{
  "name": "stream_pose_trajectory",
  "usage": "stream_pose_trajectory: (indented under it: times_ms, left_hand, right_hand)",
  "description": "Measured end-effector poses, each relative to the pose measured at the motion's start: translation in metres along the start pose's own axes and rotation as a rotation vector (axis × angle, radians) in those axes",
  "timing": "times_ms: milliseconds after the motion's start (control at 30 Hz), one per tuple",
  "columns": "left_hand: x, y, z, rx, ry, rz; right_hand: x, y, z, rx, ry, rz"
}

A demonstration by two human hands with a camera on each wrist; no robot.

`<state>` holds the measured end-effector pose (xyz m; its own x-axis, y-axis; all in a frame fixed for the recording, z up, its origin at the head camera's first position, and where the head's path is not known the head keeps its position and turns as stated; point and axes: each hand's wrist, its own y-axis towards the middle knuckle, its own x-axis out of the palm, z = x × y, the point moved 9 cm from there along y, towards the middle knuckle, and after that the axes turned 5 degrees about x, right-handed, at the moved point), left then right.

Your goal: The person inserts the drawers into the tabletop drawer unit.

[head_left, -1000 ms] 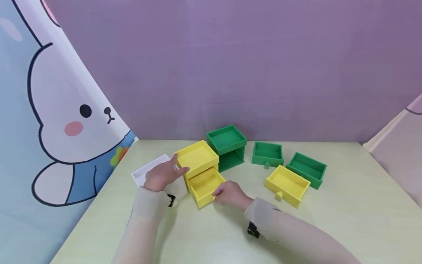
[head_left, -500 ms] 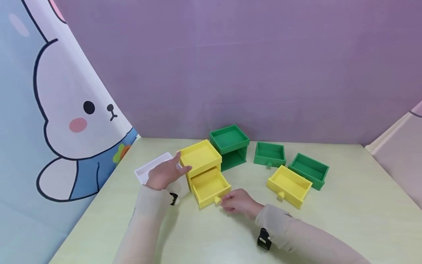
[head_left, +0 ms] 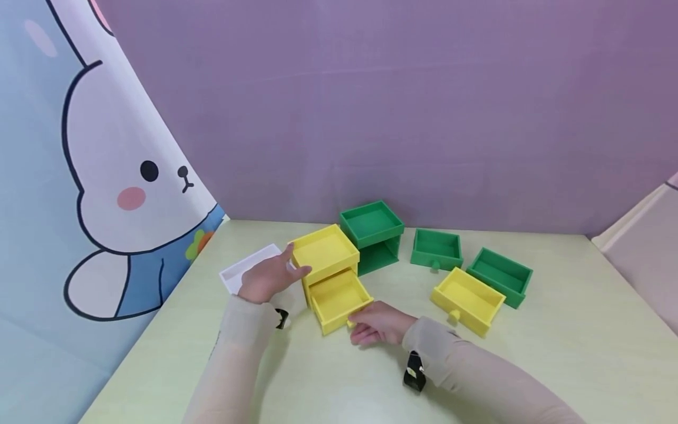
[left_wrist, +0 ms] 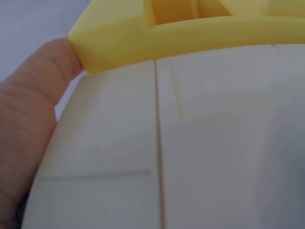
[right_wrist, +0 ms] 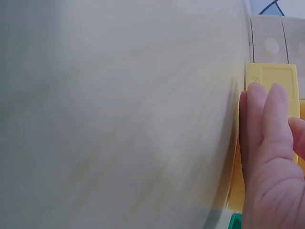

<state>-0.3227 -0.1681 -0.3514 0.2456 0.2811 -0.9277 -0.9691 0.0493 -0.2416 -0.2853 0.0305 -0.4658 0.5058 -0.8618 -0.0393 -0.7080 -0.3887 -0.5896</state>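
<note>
A small yellow cabinet (head_left: pixel 326 250) with a tray-like top stands left of the middle of the table. Its lower yellow drawer (head_left: pixel 339 297) is pulled partly out. My left hand (head_left: pixel 267 277) holds the cabinet's left side, with thumb and forefinger spread across it; one digit touches the top corner in the left wrist view. At the drawer's front, my right hand (head_left: pixel 381 324) pinches the small round knob (head_left: pixel 351 323), which the fingertips partly cover. The right wrist view shows the drawer front (right_wrist: pixel 271 71) behind the fingers; the knob is hidden there.
Behind the yellow cabinet stands a green cabinet (head_left: pixel 372 224) with an open front. To the right lie two green drawers (head_left: pixel 436 259) (head_left: pixel 499 282) and a loose yellow drawer (head_left: pixel 468 300). A white tray-like piece (head_left: pixel 249 265) lies left, partly behind my left hand.
My right hand is slightly off the drawer knob half a second ago and is back on it now. The left hand stays on the cabinet. The whole view has shifted a little.
</note>
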Motion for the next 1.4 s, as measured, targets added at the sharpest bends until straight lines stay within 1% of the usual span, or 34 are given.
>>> stream_pose_trajectory:
  times_ms: [267, 433, 567, 833, 967, 1067, 1267, 1400]
  left_hand:
    - [-0.007, -0.003, 0.002, 0.020, 0.039, 0.016]
    - [-0.007, -0.004, -0.001, 0.018, 0.030, -0.011]
    - [-0.006, -0.004, -0.002, 0.014, 0.024, -0.017]
    - [-0.005, -0.005, -0.001, 0.013, 0.026, -0.008]
    - [-0.001, -0.004, -0.001, 0.008, 0.023, -0.021]
    - [-0.001, -0.003, 0.000, 0.013, 0.031, -0.017]
    - [-0.006, -0.004, 0.001, 0.001, 0.038, 0.006]
    - [-0.005, -0.004, 0.000, -0.003, 0.034, 0.002]
  right_hand:
    - [0.003, 0.001, -0.007, -0.028, 0.074, -0.006]
    - [0.003, 0.005, -0.011, -0.032, 0.072, -0.005]
    - [0.002, 0.007, -0.012, -0.032, 0.086, -0.004]
    - [0.004, 0.010, -0.018, -0.058, 0.153, 0.042]
    - [0.004, 0.012, -0.018, -0.061, 0.168, 0.068]
    - [0.001, 0.011, -0.017, -0.065, 0.170, 0.086]
    - [-0.006, 0.008, -0.019, -0.128, 0.208, 0.096]
    - [-0.006, 0.008, -0.019, -0.142, 0.238, 0.112]
